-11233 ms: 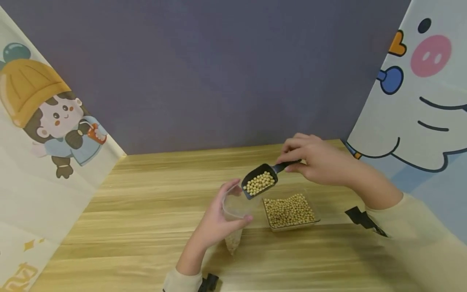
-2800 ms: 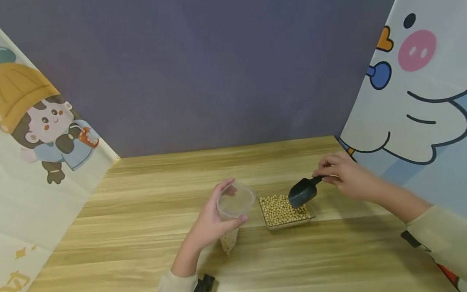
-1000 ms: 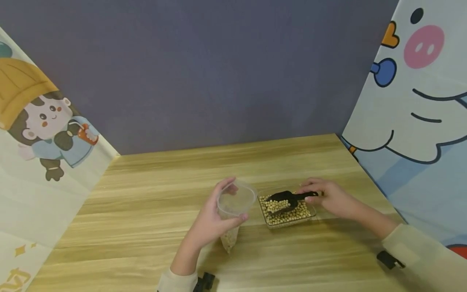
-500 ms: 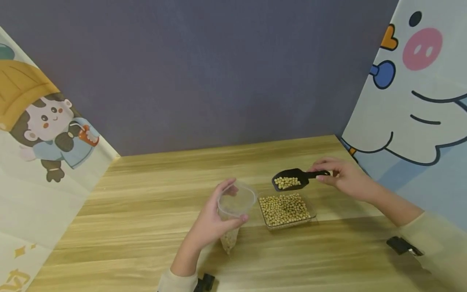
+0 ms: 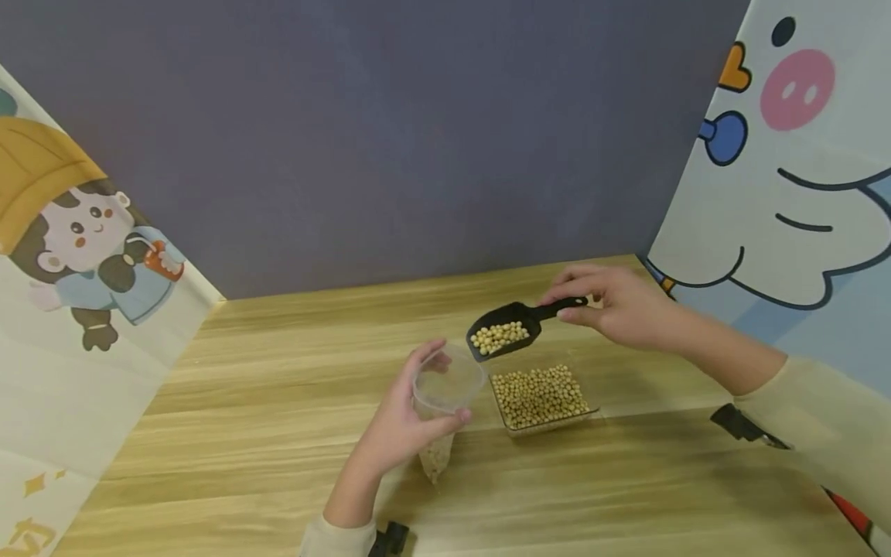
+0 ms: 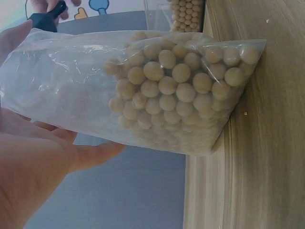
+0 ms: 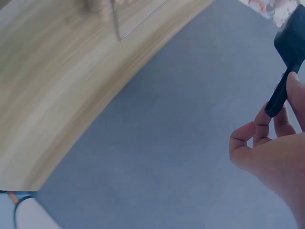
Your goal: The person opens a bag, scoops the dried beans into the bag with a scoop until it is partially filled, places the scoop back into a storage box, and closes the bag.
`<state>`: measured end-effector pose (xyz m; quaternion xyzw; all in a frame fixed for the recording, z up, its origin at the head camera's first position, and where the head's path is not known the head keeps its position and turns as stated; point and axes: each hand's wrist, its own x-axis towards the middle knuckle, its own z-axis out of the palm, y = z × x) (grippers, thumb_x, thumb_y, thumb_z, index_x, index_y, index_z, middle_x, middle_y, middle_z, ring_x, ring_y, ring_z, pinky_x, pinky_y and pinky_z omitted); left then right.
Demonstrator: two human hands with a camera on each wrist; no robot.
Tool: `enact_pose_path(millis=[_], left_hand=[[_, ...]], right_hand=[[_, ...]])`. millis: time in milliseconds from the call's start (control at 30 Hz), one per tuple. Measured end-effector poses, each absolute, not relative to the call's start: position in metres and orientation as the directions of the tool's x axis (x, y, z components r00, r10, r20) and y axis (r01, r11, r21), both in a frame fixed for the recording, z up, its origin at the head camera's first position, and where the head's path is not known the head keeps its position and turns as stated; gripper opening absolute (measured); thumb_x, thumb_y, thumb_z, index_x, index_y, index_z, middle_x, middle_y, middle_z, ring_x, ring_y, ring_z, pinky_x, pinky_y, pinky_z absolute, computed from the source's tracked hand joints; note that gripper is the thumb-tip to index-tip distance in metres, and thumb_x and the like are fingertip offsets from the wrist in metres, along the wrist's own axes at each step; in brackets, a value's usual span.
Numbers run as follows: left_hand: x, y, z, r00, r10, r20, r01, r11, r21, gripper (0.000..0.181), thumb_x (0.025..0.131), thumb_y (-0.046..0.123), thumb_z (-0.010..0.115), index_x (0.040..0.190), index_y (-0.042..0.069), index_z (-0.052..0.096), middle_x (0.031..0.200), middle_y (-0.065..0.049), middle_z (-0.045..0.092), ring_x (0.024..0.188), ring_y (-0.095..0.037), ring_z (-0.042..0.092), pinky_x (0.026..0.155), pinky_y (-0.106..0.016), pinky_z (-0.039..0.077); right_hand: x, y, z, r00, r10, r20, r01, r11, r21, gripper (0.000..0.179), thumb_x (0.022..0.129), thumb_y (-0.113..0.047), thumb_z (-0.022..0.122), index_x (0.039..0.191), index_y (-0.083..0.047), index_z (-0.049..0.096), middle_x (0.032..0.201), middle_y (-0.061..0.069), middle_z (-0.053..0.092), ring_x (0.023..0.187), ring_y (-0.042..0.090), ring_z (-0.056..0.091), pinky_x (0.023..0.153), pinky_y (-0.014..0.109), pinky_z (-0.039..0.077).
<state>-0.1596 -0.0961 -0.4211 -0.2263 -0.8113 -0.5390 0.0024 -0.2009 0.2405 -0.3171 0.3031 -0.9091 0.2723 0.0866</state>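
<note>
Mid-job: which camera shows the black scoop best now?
The head view: it shows the black scoop from above, with the beans inside. The left wrist view catches only part, top left; the right wrist view cuts it off at the right edge, its beans unseen.

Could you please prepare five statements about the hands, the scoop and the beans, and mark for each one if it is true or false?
1. The right hand holds the black scoop by its handle. True.
2. The black scoop is empty. False: beans lie in it.
3. Only one hand is holding something. False: the left hand also holds the clear bag, by its upper part.
4. In the head view, the clear container stands to the right of the clear bag. True.
5. The lower part of the clear bag has no beans. False: the left wrist view shows many beans there.
</note>
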Motion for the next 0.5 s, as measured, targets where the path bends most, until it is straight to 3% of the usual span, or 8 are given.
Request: enact_pose_path(millis=[233,500], left_hand=[[-0.16,-0.097,-0.422,-0.893,0.375,0.247,0.368,0.296,0.881,0.102,0.08,0.024,0.092,0.164,0.027,0.035,0.154,-0.006,0.053,0.144,-0.029,0.049,0.123,-0.073,0.032],[-0.16,-0.098,-0.421,-0.907,0.358,0.223,0.339,0.303,0.891,0.103,0.079,0.026,0.092,0.164,0.031,0.034,0.161,-0.006,0.05,0.149,-0.033,0.047,0.123,-0.077,0.027]], right_hand=[[-0.198,0.21,-0.312,-0.776,-0.567,0.276,-0.629,0.662,-0.408,0.027,0.098,-0.007,0.074,0.12,-0.021,0.08,0.119,-0.002,0.071,0.112,0.02,0.062,0.087,0.041,0.054],[-0.197,0.191,-0.307,-0.718,-0.609,0.336,-0.695,0.65,-0.309,0.026,0.094,-0.004,0.077,0.116,-0.018,0.082,0.11,-0.003,0.07,0.105,0.018,0.056,0.089,0.041,0.049]])
